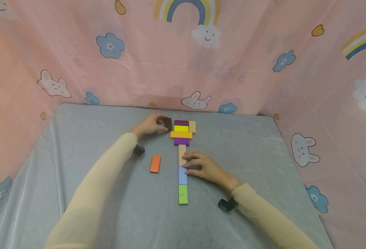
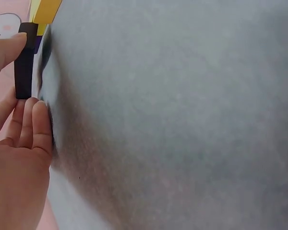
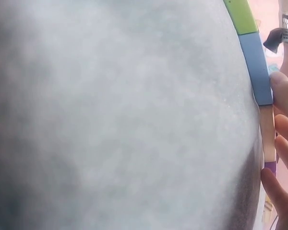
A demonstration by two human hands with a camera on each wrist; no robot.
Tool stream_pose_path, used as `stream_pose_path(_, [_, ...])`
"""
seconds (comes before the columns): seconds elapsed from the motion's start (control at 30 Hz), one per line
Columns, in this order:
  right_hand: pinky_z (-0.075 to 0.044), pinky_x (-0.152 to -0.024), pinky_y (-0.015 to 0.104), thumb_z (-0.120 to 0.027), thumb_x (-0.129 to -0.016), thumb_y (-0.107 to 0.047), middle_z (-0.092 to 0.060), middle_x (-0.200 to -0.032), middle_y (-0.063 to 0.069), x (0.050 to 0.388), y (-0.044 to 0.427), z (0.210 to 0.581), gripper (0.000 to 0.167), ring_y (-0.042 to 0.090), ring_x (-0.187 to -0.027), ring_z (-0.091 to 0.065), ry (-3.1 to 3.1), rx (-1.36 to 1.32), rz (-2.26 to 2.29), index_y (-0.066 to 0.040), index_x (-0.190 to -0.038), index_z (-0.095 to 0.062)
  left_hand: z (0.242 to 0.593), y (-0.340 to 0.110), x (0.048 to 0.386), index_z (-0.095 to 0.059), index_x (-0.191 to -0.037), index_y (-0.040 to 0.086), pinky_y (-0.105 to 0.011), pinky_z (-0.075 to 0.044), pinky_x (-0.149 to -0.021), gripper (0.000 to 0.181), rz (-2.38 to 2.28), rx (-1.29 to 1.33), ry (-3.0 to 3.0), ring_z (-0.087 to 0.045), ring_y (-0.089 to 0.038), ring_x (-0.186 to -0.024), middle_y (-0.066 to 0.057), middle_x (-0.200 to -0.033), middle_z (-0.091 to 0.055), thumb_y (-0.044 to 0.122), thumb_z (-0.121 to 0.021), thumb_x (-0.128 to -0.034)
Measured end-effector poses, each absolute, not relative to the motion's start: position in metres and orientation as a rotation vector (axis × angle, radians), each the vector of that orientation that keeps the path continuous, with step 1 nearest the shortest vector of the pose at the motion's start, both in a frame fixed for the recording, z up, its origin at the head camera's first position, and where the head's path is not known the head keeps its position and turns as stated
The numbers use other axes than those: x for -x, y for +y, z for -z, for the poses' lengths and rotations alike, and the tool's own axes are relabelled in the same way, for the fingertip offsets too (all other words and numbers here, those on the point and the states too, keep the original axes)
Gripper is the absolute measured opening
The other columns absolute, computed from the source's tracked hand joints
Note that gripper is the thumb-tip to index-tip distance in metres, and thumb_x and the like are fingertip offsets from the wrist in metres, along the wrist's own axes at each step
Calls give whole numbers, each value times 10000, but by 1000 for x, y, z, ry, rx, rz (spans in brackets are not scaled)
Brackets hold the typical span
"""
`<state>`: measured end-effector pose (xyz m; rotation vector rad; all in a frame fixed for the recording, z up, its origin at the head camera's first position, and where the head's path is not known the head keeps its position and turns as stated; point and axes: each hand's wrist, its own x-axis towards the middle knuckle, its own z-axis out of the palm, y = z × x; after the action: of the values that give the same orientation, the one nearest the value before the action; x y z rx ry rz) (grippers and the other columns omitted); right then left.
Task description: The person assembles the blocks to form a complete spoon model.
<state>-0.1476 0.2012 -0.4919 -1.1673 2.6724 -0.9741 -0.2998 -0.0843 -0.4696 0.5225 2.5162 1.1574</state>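
Observation:
My left hand (image 1: 150, 125) pinches a dark brown block (image 1: 168, 124) between thumb and fingers, just left of a purple block (image 1: 181, 122) and a yellow block (image 1: 181, 128). The left wrist view shows that dark block (image 2: 25, 62) on edge. A striped block (image 1: 192, 127) lies to their right. Below come an orange-yellow block (image 1: 181, 135) and another purple block (image 1: 181, 141). A column of beige (image 1: 181, 152), blue (image 1: 183, 178) and green (image 1: 183, 194) blocks extends downward. Fingers of my right hand (image 1: 206, 167) rest loosely against the beige and blue blocks.
An orange block (image 1: 155, 164) lies apart, left of the column. Grey cloth (image 1: 248, 145) covers the table. A pink patterned curtain (image 1: 158, 65) hangs behind and at both sides.

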Motion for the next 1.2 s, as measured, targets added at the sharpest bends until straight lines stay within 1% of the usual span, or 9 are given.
stream_pose_path(0.2, [-416,-1152,437,-765,-863,-293,-636,-1335,-36,147,201,492,251,181,-1387,-491,2663,1150,976,-225,-1104,-760,472,-81,300,-445,-1463,73,-462,-441,-1119,657,-1165,-518,2494,-498,-337,-1331,-166,-1496,-425,196,-733,-885])
stream_pose_path(0.57, [-442,-1112,483,-773,-854,-272,-644,-1329,-6,146,200,492,247,231,-1361,-515,2684,1226,985,-217,-1095,-763,471,-78,299,-436,-1467,75,-453,-458,-1107,652,-1136,-540,2476,-473,-342,-1360,-152,-1465,-423,197,-725,-896])
stream_pose_path(0.83, [-418,-1140,475,-770,-856,-275,-633,-1351,-13,147,200,492,258,221,-1378,-499,2665,1181,983,-217,-1108,-758,473,-79,297,-423,-1484,102,-456,-388,-1169,654,-1151,-540,2462,-437,-335,-1392,-130,-1524,-394,193,-712,-905])
stream_pose_path(1.07, [-427,-1130,473,-779,-849,-258,-643,-1336,5,148,201,493,257,231,-1367,-509,2671,1218,1000,-212,-1101,-761,475,-77,296,-432,-1480,107,-463,-391,-1162,641,-1152,-545,2487,-445,-339,-1372,-132,-1510,-404,192,-706,-907])
stream_pose_path(1.2, [-436,-1121,472,-777,-850,-267,-642,-1334,2,148,201,494,254,229,-1360,-512,2677,1235,1000,-216,-1099,-761,477,-77,297,-432,-1483,130,-460,-377,-1174,652,-1159,-529,2476,-436,-328,-1385,-116,-1523,-394,200,-718,-901])
